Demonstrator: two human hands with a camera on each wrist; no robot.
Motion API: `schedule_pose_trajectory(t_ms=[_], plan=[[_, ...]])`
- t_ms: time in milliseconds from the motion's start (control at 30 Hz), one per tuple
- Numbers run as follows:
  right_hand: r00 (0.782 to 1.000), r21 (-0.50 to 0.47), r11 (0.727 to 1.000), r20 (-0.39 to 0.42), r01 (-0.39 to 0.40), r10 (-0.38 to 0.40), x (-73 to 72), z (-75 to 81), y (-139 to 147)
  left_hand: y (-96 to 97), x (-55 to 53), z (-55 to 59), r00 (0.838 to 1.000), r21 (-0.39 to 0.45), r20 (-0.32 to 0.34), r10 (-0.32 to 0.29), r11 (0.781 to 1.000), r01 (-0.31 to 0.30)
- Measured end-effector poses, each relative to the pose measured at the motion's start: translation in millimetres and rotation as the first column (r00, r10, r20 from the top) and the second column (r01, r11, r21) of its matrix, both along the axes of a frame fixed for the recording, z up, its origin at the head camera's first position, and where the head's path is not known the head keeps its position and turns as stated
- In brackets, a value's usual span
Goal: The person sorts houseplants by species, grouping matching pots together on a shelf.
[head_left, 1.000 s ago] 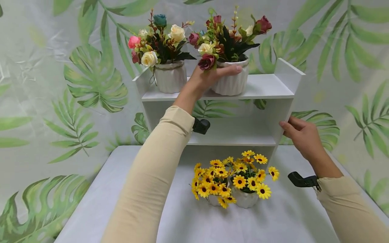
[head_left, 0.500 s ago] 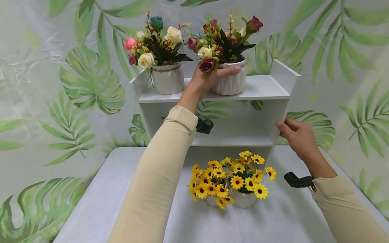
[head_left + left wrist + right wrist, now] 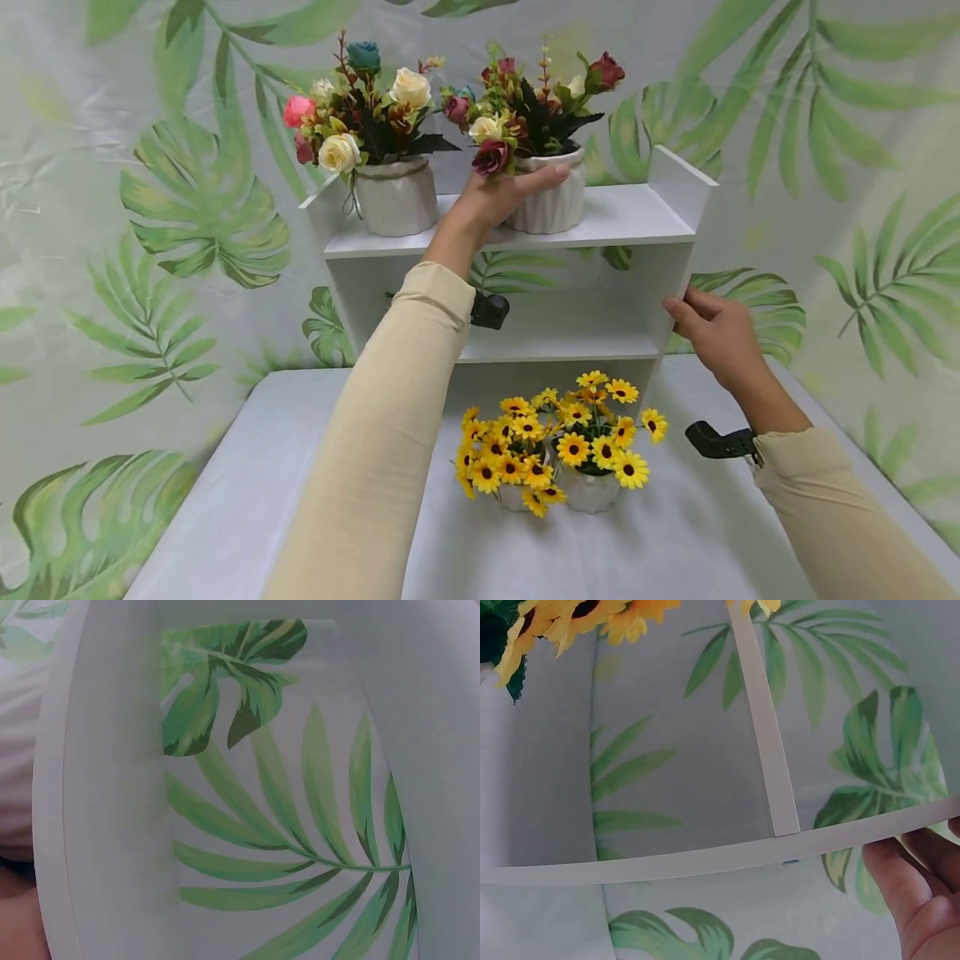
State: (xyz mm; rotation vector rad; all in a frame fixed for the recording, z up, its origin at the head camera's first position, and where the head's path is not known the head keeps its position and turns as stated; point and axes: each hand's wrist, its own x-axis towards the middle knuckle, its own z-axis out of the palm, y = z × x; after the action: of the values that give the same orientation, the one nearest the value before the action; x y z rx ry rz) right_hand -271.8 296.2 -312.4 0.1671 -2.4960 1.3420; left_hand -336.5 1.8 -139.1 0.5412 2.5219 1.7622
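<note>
Nearest, two beige sleeves, the left (image 3: 378,408) and the right (image 3: 840,508), reach forward over the white table (image 3: 240,492), each with a black camera at its wrist. Beyond them, two small pots of yellow flowers stand on the table just before the shelf: the left daisies (image 3: 504,454) and the right daisies (image 3: 592,490), their blooms touching. A little farther, the right hand (image 3: 722,340) pinches the front edge of the shelf's right side panel, thumb against the edge and fingers bent behind it. The white shelf (image 3: 645,208) stands upright, its middle board visible beneath the top one. Up on the top board, the left hand (image 3: 491,202) is clamped on the right rose pot (image 3: 553,200), thumb laid across its front; its other fingers are hidden. That pot sits upright near the middle of the board. Beside it, apart, the left rose pot (image 3: 396,200) stands upright near the left end panel. Behind everything hangs a pale backdrop (image 3: 847,242) printed with green leaves.
</note>
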Motion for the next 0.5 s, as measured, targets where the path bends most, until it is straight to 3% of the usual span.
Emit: schedule_pose_trajectory(t_ms=[133, 300, 367, 500], plan=[[1.000, 0.021, 1.000, 0.016, 0.009, -0.009, -0.2, 1.6, -0.2, -0.4, 1.9, 0.0, 0.999, -0.020, -0.029, -0.021, 1.000, 0.020], [0.999, 0.018, 0.999, 0.027, 0.033, -0.033, 0.6, 1.8, 0.0, 3.3, 5.2, 0.8, 0.998, -0.089, -0.061, 0.028, 0.995, -0.034], [0.999, 0.005, 1.000, 0.027, 0.030, -0.030, 1.1, 1.4, -0.8, 3.1, 5.7, 0.1, 0.997, -0.117, -0.042, 0.059, 0.991, -0.064], [1.000, -0.005, 1.000, 0.023, 0.017, -0.017, 0.9, 0.8, -2.2, 0.4, 6.7, -1.9, 0.997, -0.115, -0.047, 0.061, 0.991, -0.066]])
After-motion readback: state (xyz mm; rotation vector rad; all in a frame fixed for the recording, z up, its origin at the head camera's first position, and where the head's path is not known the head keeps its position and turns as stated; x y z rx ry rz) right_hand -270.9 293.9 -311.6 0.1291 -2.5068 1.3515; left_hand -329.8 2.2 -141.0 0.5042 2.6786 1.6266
